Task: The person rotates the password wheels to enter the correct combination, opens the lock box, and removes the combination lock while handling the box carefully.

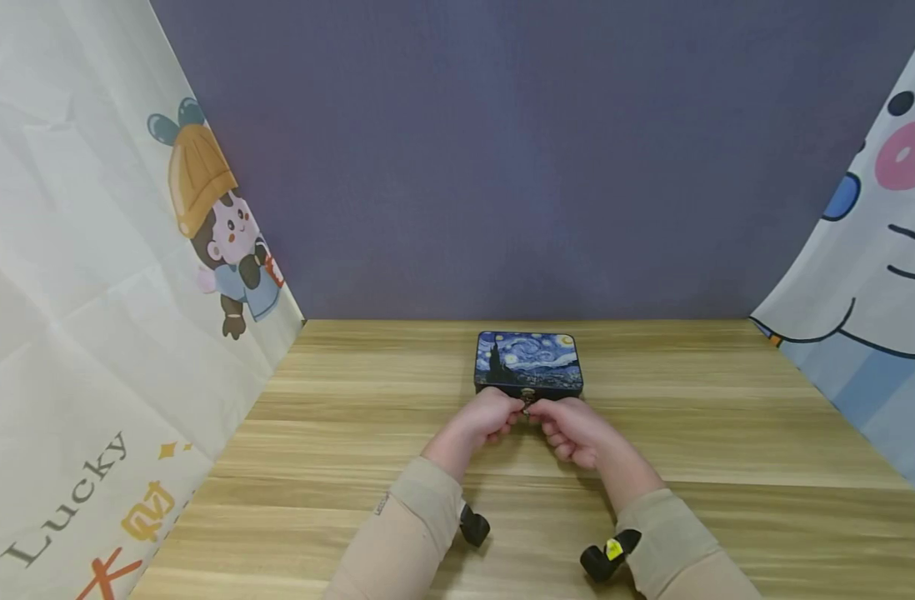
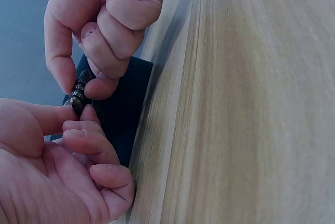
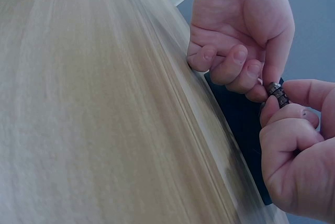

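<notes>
A small box [image 1: 528,360] with a Starry Night style picture on its lid stands closed near the back of the table. At the middle of its front, below a metal clasp, hangs a small dark combination padlock [image 2: 78,89] with ringed number dials. My left hand [image 1: 493,414] pinches one end of this padlock between thumb and index finger, its other fingers curled. From the other side my right hand [image 1: 577,429] pinches the dial end with thumb and index finger. In the right wrist view the padlock [image 3: 278,94] shows between both hands' fingertips; the fingers cover part of it.
The wooden table [image 1: 337,433] reaches back to a plain dark blue-grey wall panel [image 1: 502,167]. White cloths printed with cartoon figures hang at the left [image 1: 90,250] and right [image 1: 892,275]. A small black device [image 1: 611,554] sits at each wrist.
</notes>
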{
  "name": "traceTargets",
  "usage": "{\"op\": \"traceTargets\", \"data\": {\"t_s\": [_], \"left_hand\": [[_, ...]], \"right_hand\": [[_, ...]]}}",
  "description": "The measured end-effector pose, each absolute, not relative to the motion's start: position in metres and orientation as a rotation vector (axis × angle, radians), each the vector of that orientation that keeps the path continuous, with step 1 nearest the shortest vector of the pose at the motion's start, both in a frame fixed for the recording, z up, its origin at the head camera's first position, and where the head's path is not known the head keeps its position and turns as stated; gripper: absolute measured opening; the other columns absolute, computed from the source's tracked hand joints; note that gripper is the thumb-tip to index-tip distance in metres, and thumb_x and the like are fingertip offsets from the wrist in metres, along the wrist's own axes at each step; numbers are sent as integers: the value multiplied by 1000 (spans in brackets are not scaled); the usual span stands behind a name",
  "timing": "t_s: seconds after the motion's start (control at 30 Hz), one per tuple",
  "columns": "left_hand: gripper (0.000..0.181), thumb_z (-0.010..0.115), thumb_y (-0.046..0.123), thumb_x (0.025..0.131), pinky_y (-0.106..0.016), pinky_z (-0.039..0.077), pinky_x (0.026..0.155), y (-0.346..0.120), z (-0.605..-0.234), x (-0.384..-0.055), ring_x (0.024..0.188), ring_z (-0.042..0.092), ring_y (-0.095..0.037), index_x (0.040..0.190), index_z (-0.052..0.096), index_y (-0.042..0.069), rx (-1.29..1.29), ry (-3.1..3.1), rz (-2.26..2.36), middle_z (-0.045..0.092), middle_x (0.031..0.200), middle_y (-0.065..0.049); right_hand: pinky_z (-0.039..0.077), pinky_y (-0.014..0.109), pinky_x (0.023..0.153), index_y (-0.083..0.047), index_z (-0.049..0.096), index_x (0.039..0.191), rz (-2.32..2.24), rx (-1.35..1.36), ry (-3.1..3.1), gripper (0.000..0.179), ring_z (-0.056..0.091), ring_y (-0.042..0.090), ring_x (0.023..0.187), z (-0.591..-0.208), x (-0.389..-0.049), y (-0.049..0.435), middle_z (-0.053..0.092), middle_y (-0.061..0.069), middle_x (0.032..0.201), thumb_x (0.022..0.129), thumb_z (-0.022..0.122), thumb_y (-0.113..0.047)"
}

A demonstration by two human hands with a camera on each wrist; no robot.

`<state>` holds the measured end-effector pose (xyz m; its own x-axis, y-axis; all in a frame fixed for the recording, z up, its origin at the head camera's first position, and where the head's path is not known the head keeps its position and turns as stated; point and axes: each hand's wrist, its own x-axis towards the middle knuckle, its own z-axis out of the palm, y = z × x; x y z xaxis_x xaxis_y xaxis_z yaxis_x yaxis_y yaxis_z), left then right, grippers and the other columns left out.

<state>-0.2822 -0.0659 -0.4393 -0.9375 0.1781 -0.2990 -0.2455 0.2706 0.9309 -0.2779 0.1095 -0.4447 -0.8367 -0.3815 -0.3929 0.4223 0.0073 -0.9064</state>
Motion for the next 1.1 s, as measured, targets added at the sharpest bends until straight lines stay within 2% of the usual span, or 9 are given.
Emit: {"op": "traceTargets", "data": {"t_s": [1.1], "left_hand": [[36,55,17,103,-27,22,43,-66,-438,-282,45,31,-13,68,54,7,-60,2207,1692,41,56,1]], "right_hand": [[20,20,40,-2,57,89,-1863,46,1749,23,23,4,44,-444,-277,109,32,-7,58,96,60,-24]]}}
